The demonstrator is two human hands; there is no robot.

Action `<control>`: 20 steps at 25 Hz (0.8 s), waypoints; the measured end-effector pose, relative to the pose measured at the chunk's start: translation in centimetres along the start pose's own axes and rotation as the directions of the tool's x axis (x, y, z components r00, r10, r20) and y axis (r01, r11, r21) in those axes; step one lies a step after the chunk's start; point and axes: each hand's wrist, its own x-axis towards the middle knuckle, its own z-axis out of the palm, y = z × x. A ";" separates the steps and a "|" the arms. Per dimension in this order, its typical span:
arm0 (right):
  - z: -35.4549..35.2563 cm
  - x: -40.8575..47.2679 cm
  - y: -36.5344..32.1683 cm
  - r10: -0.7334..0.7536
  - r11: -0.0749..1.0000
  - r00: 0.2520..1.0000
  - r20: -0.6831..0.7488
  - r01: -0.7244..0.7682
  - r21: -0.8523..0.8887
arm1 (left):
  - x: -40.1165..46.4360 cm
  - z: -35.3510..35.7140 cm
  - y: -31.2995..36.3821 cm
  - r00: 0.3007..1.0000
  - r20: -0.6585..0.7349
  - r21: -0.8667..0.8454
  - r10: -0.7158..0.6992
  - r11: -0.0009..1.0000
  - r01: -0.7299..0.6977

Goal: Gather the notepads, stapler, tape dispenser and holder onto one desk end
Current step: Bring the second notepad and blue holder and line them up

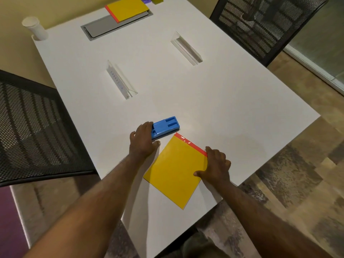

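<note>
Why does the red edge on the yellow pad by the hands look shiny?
In the head view, room light glares off the glossy red strip of the near yellow notepad; the wide lens also bends the white desk.

We see two clear name stands (122, 80) (186, 48) on a white desk (232, 101), mesh chairs (35, 127) (264, 25) either side, a white cup (35, 27) far left.

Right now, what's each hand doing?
Left hand: open, fingers draped over the end of the blue stapler, not lifting it.
Right hand: open, on the right edge of the near yellow notepad.
</note>
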 end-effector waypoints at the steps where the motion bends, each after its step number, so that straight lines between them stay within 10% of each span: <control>1: -0.2 0.3 0.0 0.003 1.000 1.000 0.018 -0.003 -0.017 | 0.0 0.1 0.1 1.000 -0.009 0.005 -0.013 1.000 0.013; 13: -2.9 1.9 0.1 -0.078 0.949 0.994 0.078 0.050 0.310 | -2.1 -2.4 0.1 0.984 -0.145 -0.190 -0.102 0.979 0.073; 20: -5.1 -0.8 -1.3 -0.114 0.525 0.980 0.163 -0.080 0.847 | -11.3 -5.8 -2.6 0.931 -0.265 -0.279 -0.250 0.944 0.174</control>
